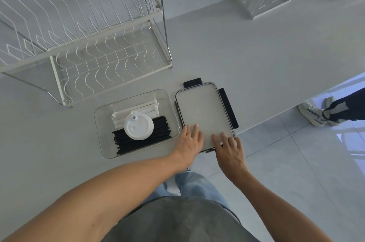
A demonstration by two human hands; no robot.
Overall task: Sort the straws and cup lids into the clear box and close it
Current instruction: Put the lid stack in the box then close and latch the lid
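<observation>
The clear box [138,154] sits open on the counter [256,54], holding black straws [158,139], white wrapped straws [138,107] and a white cup lid [138,126] resting on top of them. Just to its right lies the box lid [203,111], latches splayed outward. Both hands rest on the lid's near end: the left hand [190,140] and the right hand [230,147], fingers straight and slightly apart, gripping nothing. The lid's near right corner lies at the counter's edge, so a careless slide toward the near right could tip it to the floor. The cup lid stands proud of the straws and may stop the lid seating flat. A dish rack [85,30] bounds the far left; open counter remains to the far right.
</observation>
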